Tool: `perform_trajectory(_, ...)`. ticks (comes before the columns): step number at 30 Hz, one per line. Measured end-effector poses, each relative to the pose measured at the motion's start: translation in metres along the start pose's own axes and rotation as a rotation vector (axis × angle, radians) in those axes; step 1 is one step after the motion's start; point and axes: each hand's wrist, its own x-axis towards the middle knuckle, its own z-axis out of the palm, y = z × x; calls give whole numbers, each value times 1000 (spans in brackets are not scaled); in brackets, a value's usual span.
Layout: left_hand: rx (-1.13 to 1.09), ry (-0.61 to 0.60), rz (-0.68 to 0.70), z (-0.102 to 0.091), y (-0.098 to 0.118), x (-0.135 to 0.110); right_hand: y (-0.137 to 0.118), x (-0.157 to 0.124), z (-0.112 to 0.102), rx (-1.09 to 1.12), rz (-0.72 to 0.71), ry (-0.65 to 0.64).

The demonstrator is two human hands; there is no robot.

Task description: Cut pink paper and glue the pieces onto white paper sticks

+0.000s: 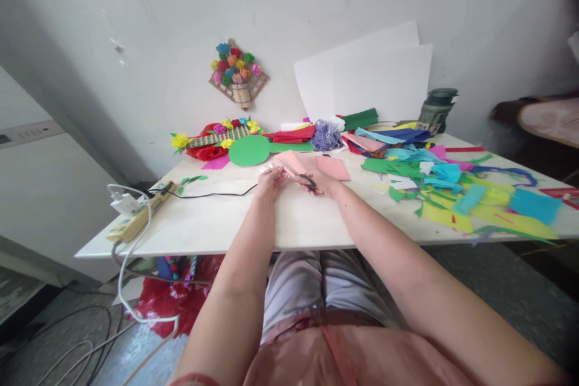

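My right hand (pixel 322 183) is closed around the dark handles of a pair of scissors (pixel 308 181). Their blades point up and to the left, lying over a sheet of pink crepe paper (pixel 289 160). At the paper's lower left edge, my left hand (pixel 270 183) pinches it close to the blade tips. Another folded pink paper piece (pixel 335 167) rests on the table just beyond my right hand. Behind both hands lies a green paper shape with a round end (pixel 248 151) and a long strip.
Colourful paper scraps (pixel 452 187) cover the table's right side, with a green bottle (pixel 438 110) behind. Purple string (pixel 326 135) and a flower-decorated piece (pixel 217 140) lie at the back. A power strip (pixel 140 217) sits left; its black cable runs towards my left hand.
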Motion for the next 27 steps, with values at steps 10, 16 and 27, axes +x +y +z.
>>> perform_trajectory(10,5,-15,-4,0,0,1,5,5,-3,-8,-11,-10)
perform_trajectory(16,12,-7,3,-1,-1,2,6,7,-1,-9,-11,22)
perform_trajectory(27,11,-3,-7,2,0,0,-2,1,2,-2,7,28)
